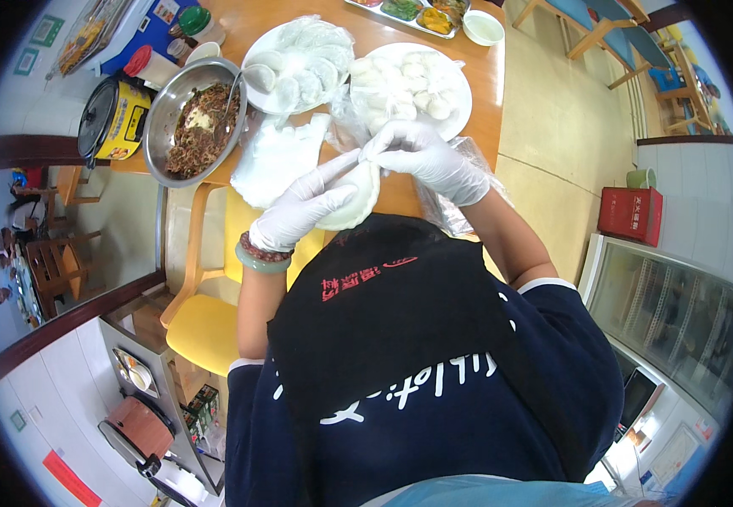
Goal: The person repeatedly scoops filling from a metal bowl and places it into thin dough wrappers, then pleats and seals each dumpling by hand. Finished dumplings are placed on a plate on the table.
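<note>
A large half-moon dumpling with a crimped edge lies in my gloved left hand, thumb across its face. My gloved right hand pinches the dumpling's upper tip, its fingertips touching those of the left. Beyond them, a steel bowl holds dark minced filling with a pale lump on it and a spoon. One white plate carries flat round wrappers under plastic film. Another white plate bears several plump white dumplings, partly under film.
White plastic sheets lie on the wooden table left of my hands. A yellow-and-black cooker, a red-lidded container, a metal food tray and a small white bowl stand around. A yellow chair is at the left.
</note>
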`<action>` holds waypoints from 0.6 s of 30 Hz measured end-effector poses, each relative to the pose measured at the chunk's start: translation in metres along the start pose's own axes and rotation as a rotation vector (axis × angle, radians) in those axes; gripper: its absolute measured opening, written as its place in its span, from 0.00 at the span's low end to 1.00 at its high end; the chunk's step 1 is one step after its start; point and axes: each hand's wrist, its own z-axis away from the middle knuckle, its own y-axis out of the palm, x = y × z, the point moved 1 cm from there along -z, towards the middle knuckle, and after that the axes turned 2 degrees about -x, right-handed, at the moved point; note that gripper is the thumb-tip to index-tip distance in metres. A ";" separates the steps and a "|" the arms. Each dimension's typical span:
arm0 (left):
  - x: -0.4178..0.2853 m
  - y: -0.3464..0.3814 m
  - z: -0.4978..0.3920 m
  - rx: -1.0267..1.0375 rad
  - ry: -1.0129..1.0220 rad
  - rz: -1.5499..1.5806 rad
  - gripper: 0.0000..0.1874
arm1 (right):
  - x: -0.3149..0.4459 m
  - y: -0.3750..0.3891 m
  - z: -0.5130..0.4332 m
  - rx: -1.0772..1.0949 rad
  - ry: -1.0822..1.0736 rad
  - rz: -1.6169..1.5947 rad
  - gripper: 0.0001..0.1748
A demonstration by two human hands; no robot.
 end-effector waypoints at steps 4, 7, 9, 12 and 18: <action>0.020 0.003 -0.016 0.009 -0.065 -0.088 0.32 | -0.023 -0.002 0.002 -0.101 0.061 -0.070 0.04; 0.036 0.003 -0.023 -0.022 -0.220 -0.062 0.35 | -0.037 -0.008 0.006 -0.188 0.109 -0.040 0.06; 0.045 0.004 -0.029 -0.047 -0.231 -0.051 0.36 | -0.047 -0.012 0.006 -0.210 0.126 -0.011 0.06; 0.053 0.003 -0.037 -0.092 -0.295 -0.182 0.35 | -0.060 -0.020 0.001 -0.240 0.135 0.060 0.04; 0.061 0.002 -0.051 -0.130 -0.350 -0.091 0.32 | -0.072 -0.033 -0.012 -0.250 0.155 0.099 0.08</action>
